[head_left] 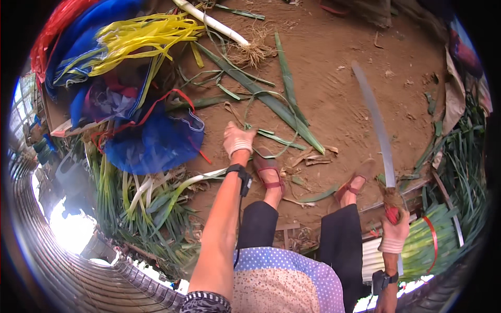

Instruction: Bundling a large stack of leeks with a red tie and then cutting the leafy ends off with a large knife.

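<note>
My right hand (395, 232), in a pale glove, is wrapped around the bound handle of a long knife (377, 117). Its narrow blade points away from me over the soil. My left hand (239, 139), also gloved, reaches down in the middle with its fingers curled on a thin green leek leaf (247, 125); the fingertips are partly hidden. Long cut leek leaves (284, 117) lie on the ground just beyond it. Farther off rests a leek (216, 22) with a white stem and a tuft of roots.
Blue mesh bags (156, 141) and yellow strips (146, 39) are heaped at the left. Below them lie loose leeks (141, 195). At right, a leek bundle (425, 245) is tied with a red band, near more piled greens (464, 151). My feet stand on bare soil (334, 78).
</note>
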A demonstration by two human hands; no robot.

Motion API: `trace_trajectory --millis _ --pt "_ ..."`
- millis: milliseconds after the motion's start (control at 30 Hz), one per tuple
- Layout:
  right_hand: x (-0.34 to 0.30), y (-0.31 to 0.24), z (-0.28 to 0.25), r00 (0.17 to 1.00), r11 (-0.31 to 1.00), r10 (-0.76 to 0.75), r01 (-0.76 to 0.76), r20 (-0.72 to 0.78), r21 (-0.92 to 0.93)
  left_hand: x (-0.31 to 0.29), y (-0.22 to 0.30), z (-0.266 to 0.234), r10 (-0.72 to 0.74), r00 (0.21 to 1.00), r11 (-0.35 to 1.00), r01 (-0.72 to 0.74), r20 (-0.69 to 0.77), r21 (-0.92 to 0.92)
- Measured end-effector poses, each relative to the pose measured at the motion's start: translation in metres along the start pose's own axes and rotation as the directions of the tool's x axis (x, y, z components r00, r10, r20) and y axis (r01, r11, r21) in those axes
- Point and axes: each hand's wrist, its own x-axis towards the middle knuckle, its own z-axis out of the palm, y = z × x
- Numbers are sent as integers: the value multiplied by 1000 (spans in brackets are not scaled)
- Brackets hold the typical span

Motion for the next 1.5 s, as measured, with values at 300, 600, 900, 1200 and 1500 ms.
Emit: trace_trajectory --millis 300,600,900,1200,1500 --pt "-2 3 8 998 997 64 -63 25 -40 42 3 -47 612 630 774 -601 -478 199" --pt "-7 14 19 996 992 82 -79 36 -97 114 45 -102 669 742 648 -557 -38 519" --pt "-18 5 26 996 992 87 -86 5 -93 -56 29 -83 809 200 231 -973 553 14" --pt "-8 2 16 992 984 126 -121 29 -133 -154 32 -131 522 -111 333 -886 845 -322" --pt "2 -38 -39 845 934 281 -350 455 73 -18 159 -322 722 619 397 -736 -309 -548"
